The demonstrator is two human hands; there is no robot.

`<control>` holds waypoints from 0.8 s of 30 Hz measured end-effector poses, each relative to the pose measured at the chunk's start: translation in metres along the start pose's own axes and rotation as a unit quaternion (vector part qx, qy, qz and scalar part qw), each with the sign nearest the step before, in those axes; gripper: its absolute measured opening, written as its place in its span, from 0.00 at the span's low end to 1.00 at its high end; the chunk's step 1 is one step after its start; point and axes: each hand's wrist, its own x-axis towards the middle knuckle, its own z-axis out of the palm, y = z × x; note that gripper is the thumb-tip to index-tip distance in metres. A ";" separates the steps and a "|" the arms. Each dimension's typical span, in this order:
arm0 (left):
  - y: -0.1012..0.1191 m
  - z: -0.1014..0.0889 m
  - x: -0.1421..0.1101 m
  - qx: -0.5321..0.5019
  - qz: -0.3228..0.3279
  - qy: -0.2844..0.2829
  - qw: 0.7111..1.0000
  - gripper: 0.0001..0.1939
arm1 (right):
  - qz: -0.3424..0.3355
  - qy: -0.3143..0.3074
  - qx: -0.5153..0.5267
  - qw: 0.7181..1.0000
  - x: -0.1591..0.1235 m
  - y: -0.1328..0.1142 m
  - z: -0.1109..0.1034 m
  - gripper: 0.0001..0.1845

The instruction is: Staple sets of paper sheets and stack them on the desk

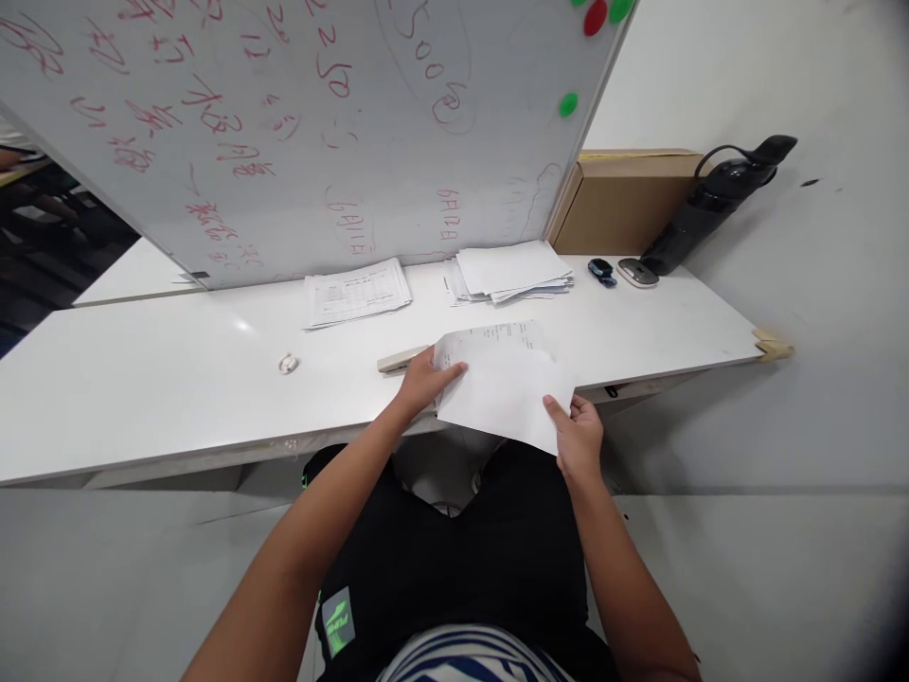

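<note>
Between my two hands, sheets of paper are held over the front edge of the desk. The top one is blank on its visible side, and a printed sheet shows behind it. My left hand pinches the left edge, thumb on top. At the right edge, my right hand grips the paper with its thumb above and fingers curled beneath. A beige stapler-like object lies on the desk beside my left hand, partly covered by it. How many sheets I hold cannot be made out.
Behind are a printed paper stack and a messier paper pile. A whiteboard leans at the back. To the right are a cardboard box, a black bottle, a mouse and a dark small object. A white coiled item lies left.
</note>
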 end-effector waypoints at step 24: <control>0.002 -0.001 0.005 -0.036 -0.032 -0.016 0.999 0.21 | -0.122 0.009 -0.106 0.987 0.030 -0.028 -0.004 0.23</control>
